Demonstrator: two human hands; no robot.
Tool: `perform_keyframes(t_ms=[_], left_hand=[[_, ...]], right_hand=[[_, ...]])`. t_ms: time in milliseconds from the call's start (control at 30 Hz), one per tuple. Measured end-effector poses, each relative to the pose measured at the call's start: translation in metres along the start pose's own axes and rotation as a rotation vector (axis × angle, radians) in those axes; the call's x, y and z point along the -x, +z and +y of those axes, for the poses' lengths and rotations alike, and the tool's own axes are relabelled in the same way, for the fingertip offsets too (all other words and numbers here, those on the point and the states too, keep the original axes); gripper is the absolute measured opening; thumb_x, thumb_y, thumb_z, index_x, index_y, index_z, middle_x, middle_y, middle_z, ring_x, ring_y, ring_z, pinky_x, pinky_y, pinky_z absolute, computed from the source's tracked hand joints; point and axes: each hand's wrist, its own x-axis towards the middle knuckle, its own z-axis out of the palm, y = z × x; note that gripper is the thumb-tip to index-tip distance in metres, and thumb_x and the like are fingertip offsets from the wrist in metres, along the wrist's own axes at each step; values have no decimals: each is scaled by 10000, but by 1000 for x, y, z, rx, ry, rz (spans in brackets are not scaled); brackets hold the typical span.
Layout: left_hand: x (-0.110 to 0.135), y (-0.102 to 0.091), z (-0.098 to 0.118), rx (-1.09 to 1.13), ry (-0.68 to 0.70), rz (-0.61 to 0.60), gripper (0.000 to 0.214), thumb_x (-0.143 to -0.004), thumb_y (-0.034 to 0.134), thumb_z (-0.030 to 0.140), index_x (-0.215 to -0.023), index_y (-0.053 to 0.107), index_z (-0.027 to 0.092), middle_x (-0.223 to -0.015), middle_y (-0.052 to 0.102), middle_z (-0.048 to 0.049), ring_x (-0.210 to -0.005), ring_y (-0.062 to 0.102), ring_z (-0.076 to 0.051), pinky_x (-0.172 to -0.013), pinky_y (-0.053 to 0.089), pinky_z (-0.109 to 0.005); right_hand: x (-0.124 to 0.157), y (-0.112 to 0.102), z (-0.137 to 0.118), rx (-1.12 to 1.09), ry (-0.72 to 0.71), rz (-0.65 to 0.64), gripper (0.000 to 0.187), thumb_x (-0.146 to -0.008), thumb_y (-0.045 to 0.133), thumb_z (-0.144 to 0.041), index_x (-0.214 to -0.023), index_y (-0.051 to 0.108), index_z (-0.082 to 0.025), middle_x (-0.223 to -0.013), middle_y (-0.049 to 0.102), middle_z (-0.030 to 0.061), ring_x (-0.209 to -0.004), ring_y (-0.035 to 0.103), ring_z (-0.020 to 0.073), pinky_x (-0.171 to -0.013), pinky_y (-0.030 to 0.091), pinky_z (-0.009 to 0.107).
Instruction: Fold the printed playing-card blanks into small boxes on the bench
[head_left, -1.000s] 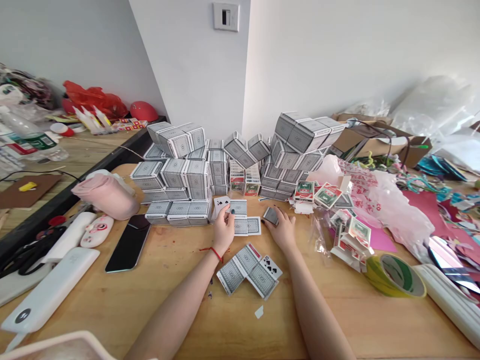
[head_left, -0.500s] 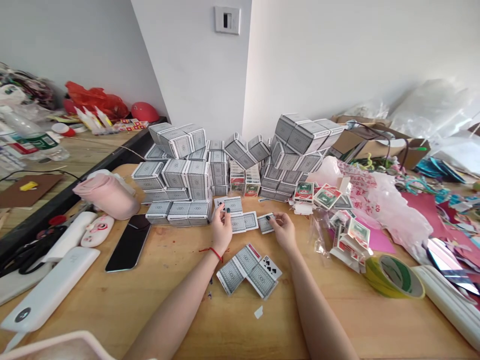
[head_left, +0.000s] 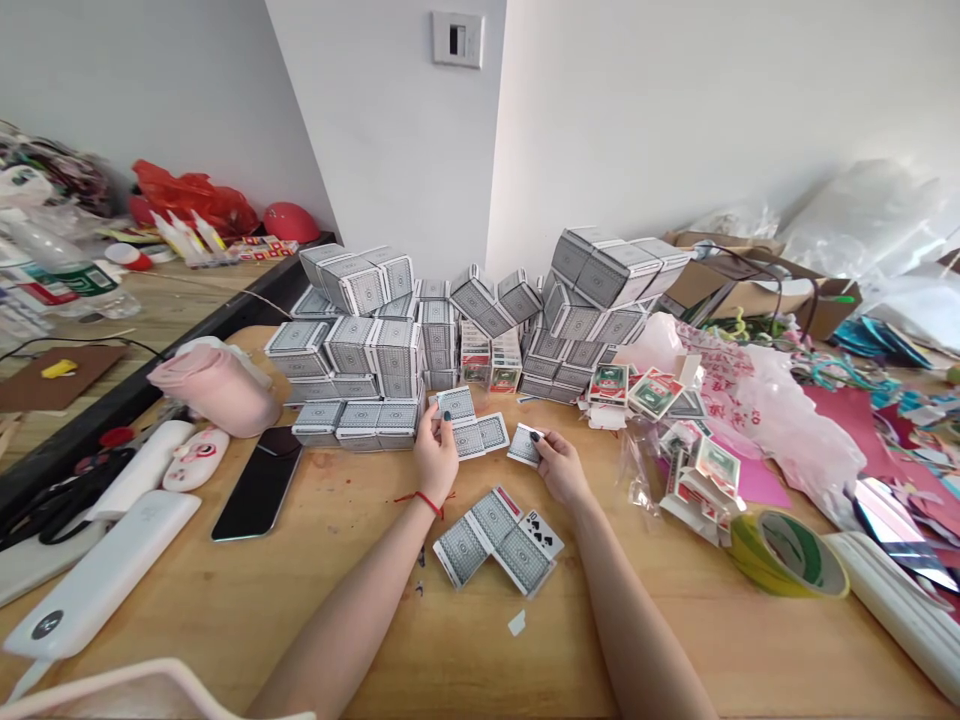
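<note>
My left hand (head_left: 437, 447) is closed on a group of joined playing cards (head_left: 466, 437), patterned backs up, held just above the table. The cards overlap in a stepped shape. Pinched in my right hand (head_left: 556, 465) is a single-looking playing card (head_left: 523, 445), back up, a small gap to the right of that group. Nearer me lies another stepped set of playing cards (head_left: 495, 540), with a ten of spades (head_left: 541, 534) showing its face at the right end. Behind my hands stand stacked blocks made of playing cards (head_left: 360, 350).
Opened card boxes (head_left: 705, 470) lie to the right beside a yellow tape roll (head_left: 787, 555). On the left are a black phone (head_left: 257, 487), a white power bank (head_left: 101, 575) and a pink roll (head_left: 217, 390). A paper scrap (head_left: 517, 622) lies in front.
The joined cards have turned and shifted slightly left with my left hand. My right hand has moved a little left, tilting its card.
</note>
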Motion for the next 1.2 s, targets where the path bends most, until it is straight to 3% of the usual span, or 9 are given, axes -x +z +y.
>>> perform_keyframes(t_ms=[333, 600, 833, 1033, 1100, 1200], left_hand=[[-1, -2, 3, -19, 11, 3, 373, -820, 442, 321, -1155, 470, 158, -998, 598, -111, -880, 574, -174, -781, 454, -302], [2, -2, 7, -68, 52, -124, 356, -821, 433, 285, -1146, 494, 154, -1013, 604, -105, -841, 584, -161, -745, 470, -291], [-1, -3, 3, -42, 53, -163, 336, -809, 449, 262, -1118, 521, 151, -1044, 604, -107, -835, 588, -158, -751, 478, -295], [-3, -3, 2, -36, 65, -184, 335, -804, 459, 263, -1110, 528, 146, -1074, 594, -116, -878, 585, -170, -761, 482, -302], [-3, -3, 3, -34, 75, -189, 331, -804, 460, 263, -1106, 531, 148, -1084, 590, -118, -903, 582, -176, -770, 482, -306], [-3, -3, 4, -37, 76, -201, 328, -806, 457, 255, -1107, 531, 145, -1086, 589, -120, -918, 580, -178, -777, 483, -306]], right_hand=[[1, 2, 3, 9, 20, -10, 271, -620, 689, -369, -804, 594, -193, -759, 639, 22, -624, 570, 149, -562, 441, 263], [0, 3, 5, 81, -51, 40, 300, -629, 676, -407, -808, 570, -190, -696, 622, 10, -597, 544, 140, -549, 416, 244], [2, 7, 6, 123, -68, 53, 286, -645, 650, -426, -793, 547, -203, -645, 591, -12, -562, 520, 132, -536, 410, 241], [7, 9, -4, 354, -193, -41, 218, -684, 613, -367, -838, 638, -214, -916, 639, 31, -867, 551, 193, -761, 440, 310], [10, 10, -7, 338, -147, -99, 267, -650, 648, -338, -890, 645, -219, -983, 627, 33, -914, 546, 208, -781, 455, 333], [14, 12, -10, 226, -16, -193, 375, -627, 670, -331, -983, 617, -225, -1022, 603, 39, -854, 574, 212, -691, 519, 364]])
